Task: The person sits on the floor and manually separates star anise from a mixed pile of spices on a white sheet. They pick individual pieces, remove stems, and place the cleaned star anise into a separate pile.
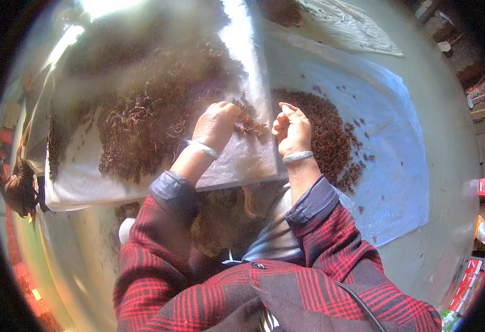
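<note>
A large heap of brown star anise (130,120) lies on a table covered with pale plastic sheeting (242,162). Over the right part of this table is my left hand (217,120), its fingers curled down beside a few loose star anise pods (251,125); whether it grips one is hidden. My right hand (293,124) is raised just past the table's right edge, palm partly up, fingers bent and thumb near the index finger. Whether anything small sits between those fingertips cannot be told. Below and behind it, a pile of dark reddish-brown pieces (329,137) rests on a plastic sheet on the floor (396,166).
Another pale sheet (363,29) with a brown heap (282,12) lies at the top right. Boxes and packages (466,286) line the far right side. Part of a dark-haired head (18,186) shows at the far left. The table's front edge is close to my forearms.
</note>
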`<control>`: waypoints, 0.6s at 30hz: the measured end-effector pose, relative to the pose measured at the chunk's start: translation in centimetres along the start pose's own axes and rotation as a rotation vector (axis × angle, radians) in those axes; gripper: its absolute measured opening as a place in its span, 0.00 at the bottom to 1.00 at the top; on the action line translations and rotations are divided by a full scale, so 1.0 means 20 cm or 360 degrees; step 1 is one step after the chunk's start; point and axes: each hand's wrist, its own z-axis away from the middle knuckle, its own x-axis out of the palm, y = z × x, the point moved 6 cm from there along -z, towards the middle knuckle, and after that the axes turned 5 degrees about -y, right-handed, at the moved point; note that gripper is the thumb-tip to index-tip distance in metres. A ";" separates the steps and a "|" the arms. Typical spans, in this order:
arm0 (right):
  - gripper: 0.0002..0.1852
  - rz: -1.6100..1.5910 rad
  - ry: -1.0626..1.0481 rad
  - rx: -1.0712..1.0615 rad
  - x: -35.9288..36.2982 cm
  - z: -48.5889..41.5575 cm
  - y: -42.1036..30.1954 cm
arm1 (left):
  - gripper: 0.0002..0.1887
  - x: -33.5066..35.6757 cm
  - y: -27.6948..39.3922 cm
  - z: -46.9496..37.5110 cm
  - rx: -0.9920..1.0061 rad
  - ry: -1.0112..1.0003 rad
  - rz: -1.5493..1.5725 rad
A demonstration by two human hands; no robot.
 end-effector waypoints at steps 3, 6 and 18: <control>0.08 -0.0027 0.0018 -0.0004 -0.03 -0.02 0.00 | 0.06 0.01 0.05 -0.06 -0.0105 -0.0193 0.0106; 0.08 -0.0055 0.0019 0.0005 -0.04 -0.03 0.00 | 0.05 0.04 0.12 -0.04 -0.0025 -0.0361 0.0082; 0.14 0.0737 -0.0530 0.0016 0.17 0.05 0.04 | 0.06 0.14 -0.07 0.11 -0.0636 0.0044 0.1637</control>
